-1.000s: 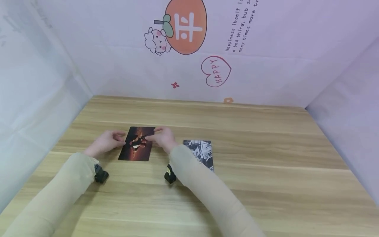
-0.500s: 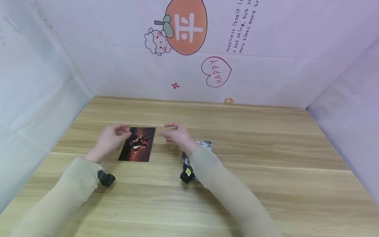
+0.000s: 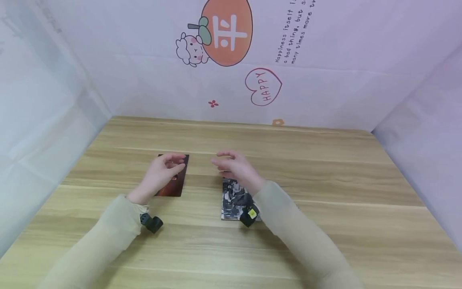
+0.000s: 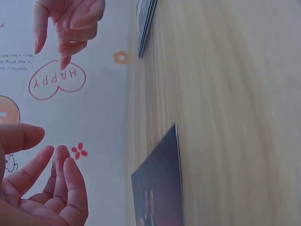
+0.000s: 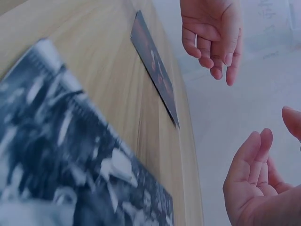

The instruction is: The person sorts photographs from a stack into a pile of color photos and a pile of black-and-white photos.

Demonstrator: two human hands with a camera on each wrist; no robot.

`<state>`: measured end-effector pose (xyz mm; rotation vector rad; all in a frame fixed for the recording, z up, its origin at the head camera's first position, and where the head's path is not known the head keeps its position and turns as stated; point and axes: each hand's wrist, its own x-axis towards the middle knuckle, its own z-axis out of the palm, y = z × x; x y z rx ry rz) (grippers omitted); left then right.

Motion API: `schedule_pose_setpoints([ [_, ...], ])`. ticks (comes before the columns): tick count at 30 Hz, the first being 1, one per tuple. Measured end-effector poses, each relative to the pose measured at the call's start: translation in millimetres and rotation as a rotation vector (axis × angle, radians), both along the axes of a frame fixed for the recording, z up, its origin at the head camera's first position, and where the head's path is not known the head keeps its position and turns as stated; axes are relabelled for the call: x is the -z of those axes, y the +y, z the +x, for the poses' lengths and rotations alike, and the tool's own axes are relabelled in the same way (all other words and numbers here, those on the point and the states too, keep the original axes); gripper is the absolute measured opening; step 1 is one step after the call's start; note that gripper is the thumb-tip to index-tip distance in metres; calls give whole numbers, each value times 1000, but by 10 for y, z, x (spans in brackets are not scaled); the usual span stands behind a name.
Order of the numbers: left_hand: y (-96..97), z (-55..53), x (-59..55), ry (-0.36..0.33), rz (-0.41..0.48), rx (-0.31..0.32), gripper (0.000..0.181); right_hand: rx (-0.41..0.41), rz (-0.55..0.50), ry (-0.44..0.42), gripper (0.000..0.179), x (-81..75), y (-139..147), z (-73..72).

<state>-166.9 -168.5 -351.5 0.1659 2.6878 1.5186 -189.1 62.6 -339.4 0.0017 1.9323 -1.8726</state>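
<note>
My left hand (image 3: 160,174) hovers over a dark reddish-brown picture card (image 3: 177,186) lying on the table, covering much of it in the head view. Its fingers are relaxed and hold nothing; the left wrist view shows them apart from the card (image 4: 162,183). My right hand (image 3: 240,170) is raised above a black-and-white picture card (image 3: 231,200), likewise with loose, bare fingers. Part of that card is hidden by the right hand and wrist. In the right wrist view the black-and-white card (image 5: 94,160) fills the lower left, and its edge looks thick or layered in the left wrist view.
Both cards lie flat on a wooden table (image 3: 325,180), with bare wood between them. A printed white cloth (image 3: 325,96) stands behind the table, and plain cloth walls flank it. Small black cameras sit at the left wrist (image 3: 151,222) and right wrist (image 3: 249,216).
The right hand has let go of the reddish-brown card and moved right, over the black-and-white card. The left hand has left that card's left edge and shifted right above it.
</note>
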Motion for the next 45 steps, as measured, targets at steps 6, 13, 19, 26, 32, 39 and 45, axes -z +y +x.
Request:
schedule_pose_setpoints([
  [6,160,21,16,-12,26,46,36,-13,10,16,49,64,208,49],
  [13,376,43,99,-74,79,80,34,-24,81,15,51,118,428,138],
  [19,560,52,139,-70,110,117,32,-31,128,26,51,168,617,180],
  [26,727,51,181,-77,130,173,32,-44,123,34,48,218,823,208],
  [32,799,59,230,-131,181,204,34,-53,138,52,49,247,930,238],
  [39,824,95,227,-208,164,227,35,-53,169,43,50,299,1050,263],
  [45,859,96,267,-235,149,218,36,-60,169,30,51,332,1145,256],
])
